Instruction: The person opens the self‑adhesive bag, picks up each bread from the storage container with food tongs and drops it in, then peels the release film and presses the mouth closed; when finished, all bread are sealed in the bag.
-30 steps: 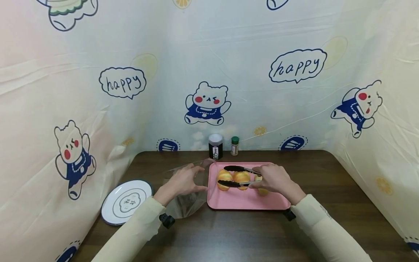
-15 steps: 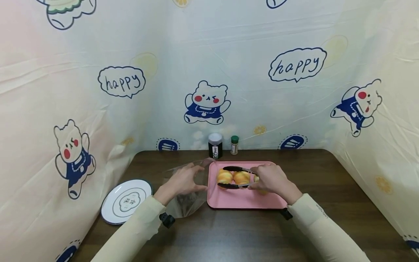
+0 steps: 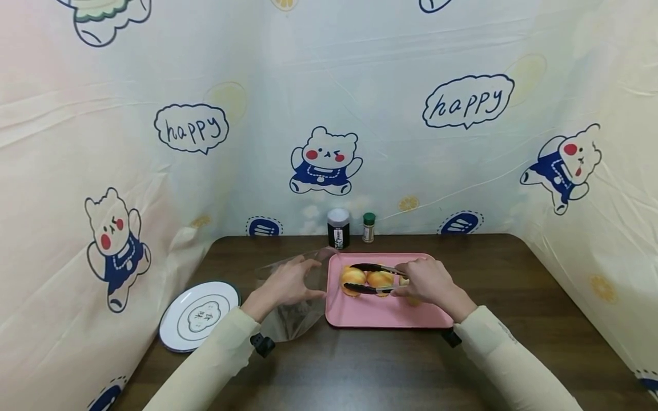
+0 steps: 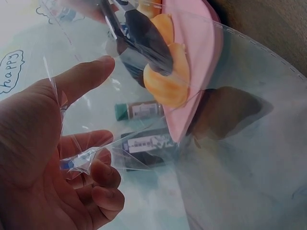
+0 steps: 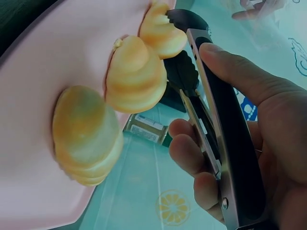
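You seem to be at the picking-up step of bagging bread: your right hand [image 3: 424,281] grips the tongs [image 5: 235,143], thumb on one arm and fingers curled round the other, while your left hand [image 3: 288,282] props up the plastic bag [image 3: 295,322]. There your thumb and index finger stand wide apart, and the other fingers curl where the film gathers, so you appear to be holding it. Three rolls lie in a row on the pink tray [image 3: 380,315], which sits on the counter [image 3: 380,368]: the left roll [image 3: 354,276], the middle roll [image 3: 382,278] and the right roll [image 5: 86,129], partly hidden by your right hand in the head view. The tong tips lie either side of the left roll; whether they touch it, you can't tell from here. Next, I judge, you should squeeze until that roll is firm, lift it clear of the middle roll and carry it left, keeping the bag's mouth spread. Compared with half a second ago, the tips stand a little nearer each other, while your left hand and the tray look unchanged.
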{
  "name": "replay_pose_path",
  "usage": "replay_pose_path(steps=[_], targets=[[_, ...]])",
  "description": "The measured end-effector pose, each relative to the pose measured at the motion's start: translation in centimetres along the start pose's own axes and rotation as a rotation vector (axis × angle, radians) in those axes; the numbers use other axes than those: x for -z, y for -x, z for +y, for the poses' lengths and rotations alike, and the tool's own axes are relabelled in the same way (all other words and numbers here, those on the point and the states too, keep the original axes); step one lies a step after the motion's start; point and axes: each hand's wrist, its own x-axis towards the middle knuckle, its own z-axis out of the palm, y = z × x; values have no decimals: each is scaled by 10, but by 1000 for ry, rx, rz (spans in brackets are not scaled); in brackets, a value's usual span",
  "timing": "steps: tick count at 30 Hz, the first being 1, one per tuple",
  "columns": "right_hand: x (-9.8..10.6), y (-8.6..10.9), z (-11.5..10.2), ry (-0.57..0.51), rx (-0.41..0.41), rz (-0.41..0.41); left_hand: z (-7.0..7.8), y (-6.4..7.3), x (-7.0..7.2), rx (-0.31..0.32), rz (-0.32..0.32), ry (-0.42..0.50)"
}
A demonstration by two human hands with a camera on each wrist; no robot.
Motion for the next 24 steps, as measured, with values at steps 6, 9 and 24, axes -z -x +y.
replay_pose_path(steps=[6, 9, 24], targets=[[0, 3, 9, -41, -15, 6, -1, 0, 0, -4, 6, -4], [3, 5, 14, -60, -17, 17, -1, -1, 1, -3, 6, -4], [41, 31, 28, -176, -70, 64, -7, -6, -3, 0, -17, 19]])
